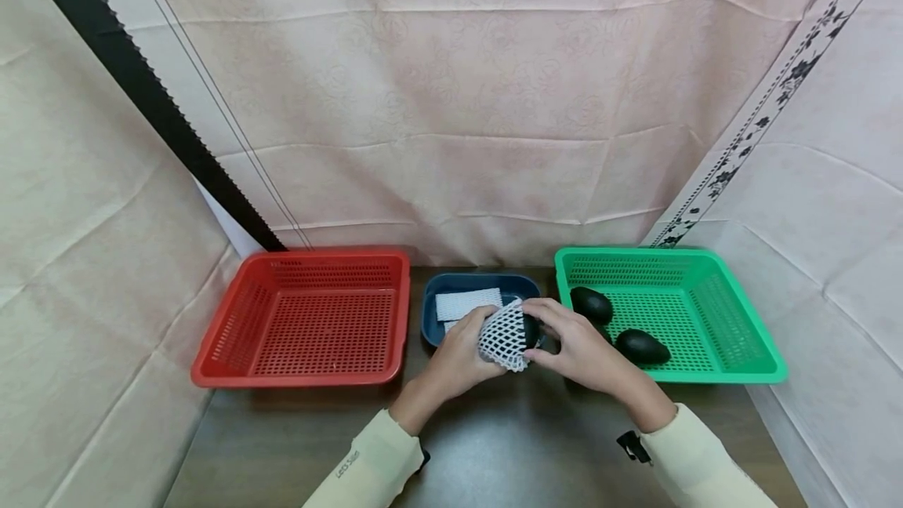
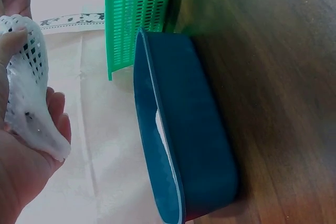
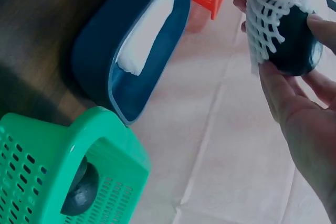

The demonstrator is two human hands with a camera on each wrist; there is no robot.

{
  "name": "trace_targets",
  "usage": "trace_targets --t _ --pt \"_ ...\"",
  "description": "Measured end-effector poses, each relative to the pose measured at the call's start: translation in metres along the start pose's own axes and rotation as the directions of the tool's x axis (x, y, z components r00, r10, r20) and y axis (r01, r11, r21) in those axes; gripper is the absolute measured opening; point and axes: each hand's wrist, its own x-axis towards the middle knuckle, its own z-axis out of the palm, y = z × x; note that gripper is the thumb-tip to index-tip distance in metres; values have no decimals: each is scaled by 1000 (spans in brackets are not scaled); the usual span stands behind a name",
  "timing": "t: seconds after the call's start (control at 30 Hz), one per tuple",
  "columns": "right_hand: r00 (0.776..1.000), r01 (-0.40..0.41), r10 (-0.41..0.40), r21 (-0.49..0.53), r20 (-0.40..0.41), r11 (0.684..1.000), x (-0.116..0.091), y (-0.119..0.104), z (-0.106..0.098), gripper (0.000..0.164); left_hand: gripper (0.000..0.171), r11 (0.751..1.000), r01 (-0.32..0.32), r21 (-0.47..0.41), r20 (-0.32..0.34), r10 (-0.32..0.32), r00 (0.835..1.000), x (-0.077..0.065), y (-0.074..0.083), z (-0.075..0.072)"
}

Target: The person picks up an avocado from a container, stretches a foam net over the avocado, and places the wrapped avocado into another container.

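A dark avocado point(image 1: 531, 331) is partly inside a white foam net sleeve point(image 1: 503, 339), held up in front of the blue tray. My left hand point(image 1: 462, 355) grips the netted end, with its thumb on the mesh in the left wrist view, where the sleeve's narrow tail point(image 2: 52, 140) lies along the palm. At the bare end, my right hand point(image 1: 578, 343) holds the avocado between thumb and fingers. The right wrist view shows the avocado's dark, glossy end point(image 3: 294, 40) sticking out of the mesh, the right fingertips at the sleeve's edge.
Behind the hands stands a blue tray point(image 1: 428, 312) with flat white foam nets point(image 1: 468, 302) in it. On the right, a green basket point(image 1: 705, 312) holds dark avocados point(image 1: 642, 346) at its left side. A red basket point(image 1: 331, 328) stands at left. Cloth hangs behind and on both sides.
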Motion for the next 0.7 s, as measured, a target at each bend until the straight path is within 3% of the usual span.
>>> trace_targets --t 0.2,0.43,0.53,0.7 --pt "999 -31 30 24 41 999 2 1 1 61 79 1000 10 -8 17 -10 1000 0 0 0" --pt "980 -157 149 49 131 986 4 1 9 67 83 999 36 25 40 -37 999 -1 1 1" --pt "982 -149 139 70 124 986 2 4 11 67 84 998 26 59 30 -28 999 -1 2 0" --pt "991 -127 115 189 71 974 -2 11 13 61 91 989 -12 149 -11 14 1000 -1 6 -7"
